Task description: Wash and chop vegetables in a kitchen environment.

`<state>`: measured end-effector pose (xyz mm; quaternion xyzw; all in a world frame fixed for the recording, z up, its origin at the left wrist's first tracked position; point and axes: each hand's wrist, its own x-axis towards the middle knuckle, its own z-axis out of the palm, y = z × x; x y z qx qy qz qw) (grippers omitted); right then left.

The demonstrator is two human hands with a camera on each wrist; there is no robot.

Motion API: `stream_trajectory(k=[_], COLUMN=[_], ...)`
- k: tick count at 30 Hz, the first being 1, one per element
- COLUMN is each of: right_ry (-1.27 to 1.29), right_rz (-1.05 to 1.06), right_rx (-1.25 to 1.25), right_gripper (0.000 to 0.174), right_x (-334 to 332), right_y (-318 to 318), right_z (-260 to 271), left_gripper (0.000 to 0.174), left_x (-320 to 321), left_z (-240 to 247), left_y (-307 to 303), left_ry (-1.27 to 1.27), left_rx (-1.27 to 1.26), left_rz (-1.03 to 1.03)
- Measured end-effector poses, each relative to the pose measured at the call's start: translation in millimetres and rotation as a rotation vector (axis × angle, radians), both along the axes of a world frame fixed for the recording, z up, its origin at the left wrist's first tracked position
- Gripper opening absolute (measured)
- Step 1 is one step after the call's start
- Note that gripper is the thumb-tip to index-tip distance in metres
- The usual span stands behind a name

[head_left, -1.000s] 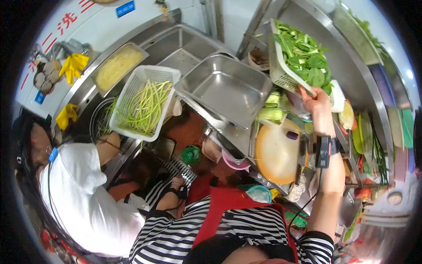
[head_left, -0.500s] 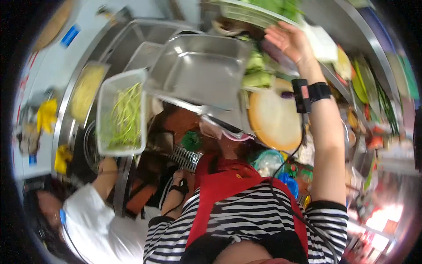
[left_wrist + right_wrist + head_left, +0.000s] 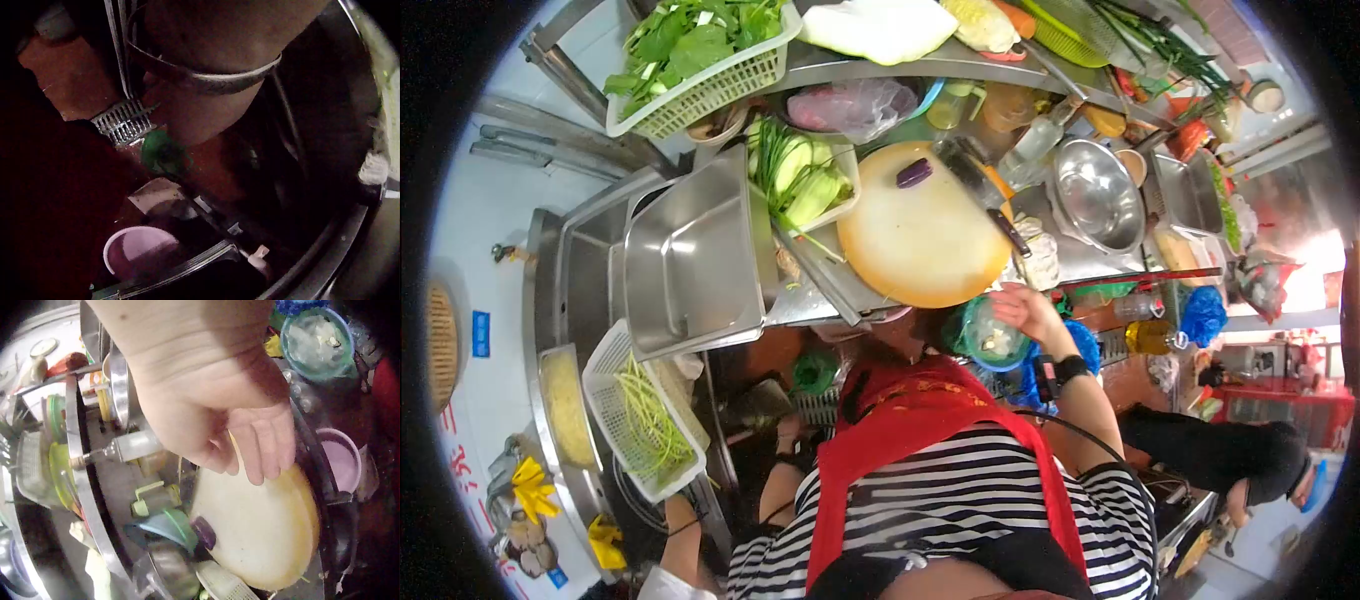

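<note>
My right hand [image 3: 1025,310] is empty, its fingers loosely extended, near the front edge of the round cutting board [image 3: 920,245]. In the right wrist view those fingers overlap the board. A short purple eggplant piece [image 3: 914,173] lies on the board, and a cleaver [image 3: 975,180] lies across its right side. Just below the hand is a teal bin [image 3: 994,335] lined with a bag. My left hand [image 3: 789,431] hangs low at my side with nothing visible in it; its fingers are mostly hidden in the dark left wrist view.
A basket of cut greens [image 3: 710,100] stands on the upper shelf. Left of the board are a deep steel pan [image 3: 700,255] and a basket of squash [image 3: 810,185]. A steel bowl [image 3: 1098,195] stands to the right. Another person's arm [image 3: 683,535] reaches near a basket of green stems [image 3: 645,410].
My right hand let go of the rim of the greens basket, drew back and came down beside the cutting board. The head view has swung to the right.
</note>
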<state>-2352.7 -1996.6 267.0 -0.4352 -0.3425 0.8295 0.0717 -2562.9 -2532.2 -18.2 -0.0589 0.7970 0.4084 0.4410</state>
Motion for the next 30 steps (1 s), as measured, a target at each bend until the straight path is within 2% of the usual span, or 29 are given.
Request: stream_trajectory(k=[4,7,8,11,12,17,19,22,24,27,30], right_ry=[0.002,0.064,0.11,0.18,0.161,0.171,0.193,0.39,0.327,0.281,0.257], right_rz=[-0.088,-0.03,0.016,0.142,0.177,0.349,0.418,0.466,0.403,0.299,0.181], right_rx=[-0.018,-0.038,-0.053,-0.067,-0.054,-0.071,-0.013,-0.101,-0.027,0.069,0.1], right_gripper=[0.034,0.027,0.027,0.025,0.024,0.023,0.026,0.03,0.034,0.04,0.042], right_x=[20,2,-8,-48,-66,-134,-155,-187,-213,-251,-285], right_y=[20,29,32,40,40,25,24,42,50,61,70], right_z=[-6,-1,-4,-4,1,27,39,23,27,41,47], left_gripper=[0.025,0.024,0.024,0.025,0.025,0.024,0.024,0.024,0.024,0.023,0.02], left_x=[-27,-36,-35,-8,-4,19,35,52,64,86,104], left_z=[22,53,73,207,216,227,234,214,204,224,215], left_y=[41,80,95,165,171,176,172,149,137,133,126], left_ry=[-0.016,-0.1,-0.127,-0.11,-0.091,-0.074,-0.04,-0.039,-0.054,-0.065,-0.046], left_rx=[0.238,0.418,0.448,0.456,0.479,0.598,0.572,0.553,0.485,0.38,0.383], left_rz=[0.159,0.275,0.304,0.425,0.424,0.47,0.516,0.603,0.689,0.824,0.892])
